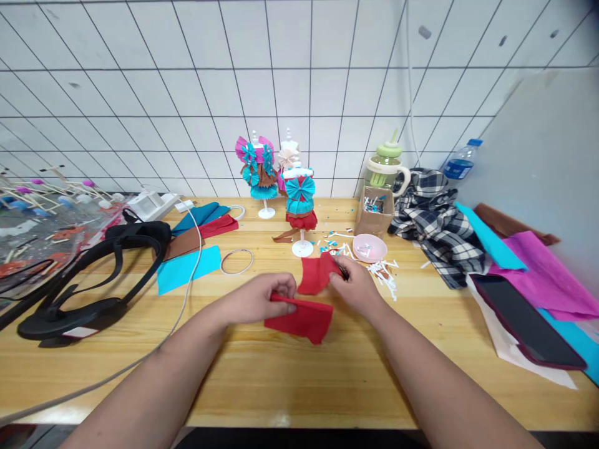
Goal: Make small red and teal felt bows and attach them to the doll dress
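My left hand [269, 299] pinches the top edge of a red crepe paper piece [304, 321] just above the table. My right hand [355, 287] is closed at the right end of a second red crepe paper piece [314, 274]. A small dark tool [344, 269] shows at its fingers, perhaps scissors; most of it is hidden. Beyond the hands stands a miniature dress form [301, 206] in blue and red crepe paper. Another dress form [259, 168], in pink, blue and brown, stands farther back, and a paler one [288, 153] is partly hidden.
Paper scraps [386, 277] lie around a pink bowl [369, 248], near a cardboard box [374, 215] and a green cup [388, 162]. On the right are a phone [526, 318] and coloured paper [547, 274]. A black headset [116, 268] and white cable [180, 312] occupy the left.
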{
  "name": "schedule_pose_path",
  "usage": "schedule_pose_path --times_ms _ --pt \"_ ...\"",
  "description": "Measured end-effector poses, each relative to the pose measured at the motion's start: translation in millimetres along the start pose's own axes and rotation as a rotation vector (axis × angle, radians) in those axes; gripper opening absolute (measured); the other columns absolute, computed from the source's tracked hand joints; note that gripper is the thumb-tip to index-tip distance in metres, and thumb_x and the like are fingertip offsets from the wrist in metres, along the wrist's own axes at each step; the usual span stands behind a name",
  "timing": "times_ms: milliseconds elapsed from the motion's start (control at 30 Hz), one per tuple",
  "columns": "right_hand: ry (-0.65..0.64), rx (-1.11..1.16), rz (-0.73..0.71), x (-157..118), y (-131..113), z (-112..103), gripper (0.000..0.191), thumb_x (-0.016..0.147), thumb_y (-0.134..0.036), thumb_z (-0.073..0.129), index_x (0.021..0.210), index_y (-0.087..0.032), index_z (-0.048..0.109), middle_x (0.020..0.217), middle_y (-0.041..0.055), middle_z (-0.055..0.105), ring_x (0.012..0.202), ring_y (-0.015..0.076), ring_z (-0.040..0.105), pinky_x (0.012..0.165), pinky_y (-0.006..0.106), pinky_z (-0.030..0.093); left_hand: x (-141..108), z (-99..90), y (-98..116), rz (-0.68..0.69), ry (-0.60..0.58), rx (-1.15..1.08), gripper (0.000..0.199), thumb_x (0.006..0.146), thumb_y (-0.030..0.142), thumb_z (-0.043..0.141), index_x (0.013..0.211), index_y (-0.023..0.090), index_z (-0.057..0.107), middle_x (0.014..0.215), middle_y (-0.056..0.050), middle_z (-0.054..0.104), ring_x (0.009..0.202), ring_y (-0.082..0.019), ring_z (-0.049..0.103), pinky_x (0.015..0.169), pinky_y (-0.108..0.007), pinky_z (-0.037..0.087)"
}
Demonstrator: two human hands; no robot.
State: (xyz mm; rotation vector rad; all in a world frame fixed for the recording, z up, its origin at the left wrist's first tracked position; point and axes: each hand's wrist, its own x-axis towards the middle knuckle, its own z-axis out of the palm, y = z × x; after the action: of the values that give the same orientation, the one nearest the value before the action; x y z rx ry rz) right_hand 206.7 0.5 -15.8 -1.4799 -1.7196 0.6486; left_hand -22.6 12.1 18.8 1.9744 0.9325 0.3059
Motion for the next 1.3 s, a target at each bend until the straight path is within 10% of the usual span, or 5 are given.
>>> schedule_pose_path --times_ms 167,400,700,867,1300 --pt "-0.159 0.706 0.175 -5.5 -2.2 -0.1 0.011 0.064 -0.027 0.048 0.07 -0.02 0.052 0.055 -0.0048 0.044 0.046 0.0096 0.035 0.045 0.023 0.025 0.1 -45.4 -27.9 -0.189 0.681 -0.056 0.036 0.072 0.044 0.064 0.1 0.021 0.057 0.085 -0.001 0.067 0.071 -0.019 0.063 0.059 -0.027 0.046" --pt "-0.209 1.064 0.432 -10.2 -5.9 1.4 0.035 0.052 -0.027 0.076 0.081 -0.017 0.059 0.065 -0.0012 0.061 0.049 0.0092 0.048 0.044 0.02 0.03 6.9 -48.4 -46.3 -0.144 1.053 0.468 0.055 0.074 0.045 0.065 0.123 0.021 0.056 0.135 -0.014 0.051 0.128 -0.036 0.038 0.106 -0.053 0.028" --pt "-0.108 1.12 0.427 -9.8 -10.9 4.8 0.04 0.054 -0.023 0.078 0.086 -0.021 0.054 0.069 -0.0043 0.062 0.062 0.0127 0.057 0.063 0.026 0.045 13.7 28.1 -15.5 0.045 0.049 -0.844 0.063 0.073 0.062 0.064 0.116 0.015 0.061 0.112 -0.014 0.067 0.101 -0.028 0.063 0.088 -0.038 0.047" --pt "-0.066 1.014 0.366 -7.5 -10.7 4.1 0.045 0.06 -0.022 0.073 0.102 -0.024 0.057 0.077 -0.003 0.064 0.067 0.0154 0.059 0.067 0.029 0.048 13.1 30.5 -10.6 -0.113 0.046 -1.076 0.04 0.07 0.029 0.077 0.106 0.018 0.066 0.106 -0.009 0.071 0.094 -0.02 0.067 0.086 -0.03 0.048" --pt "-0.045 0.883 0.286 -7.7 -8.9 6.7 0.066 0.064 -0.024 0.069 0.127 -0.026 0.05 0.108 0.0031 0.066 0.084 0.0206 0.062 0.075 0.033 0.05 13.1 41.6 -13.3 -0.105 -0.146 -1.121 0.053 0.073 0.04 0.074 0.119 0.016 0.063 0.124 -0.014 0.063 0.114 -0.026 0.059 0.096 -0.034 0.045"
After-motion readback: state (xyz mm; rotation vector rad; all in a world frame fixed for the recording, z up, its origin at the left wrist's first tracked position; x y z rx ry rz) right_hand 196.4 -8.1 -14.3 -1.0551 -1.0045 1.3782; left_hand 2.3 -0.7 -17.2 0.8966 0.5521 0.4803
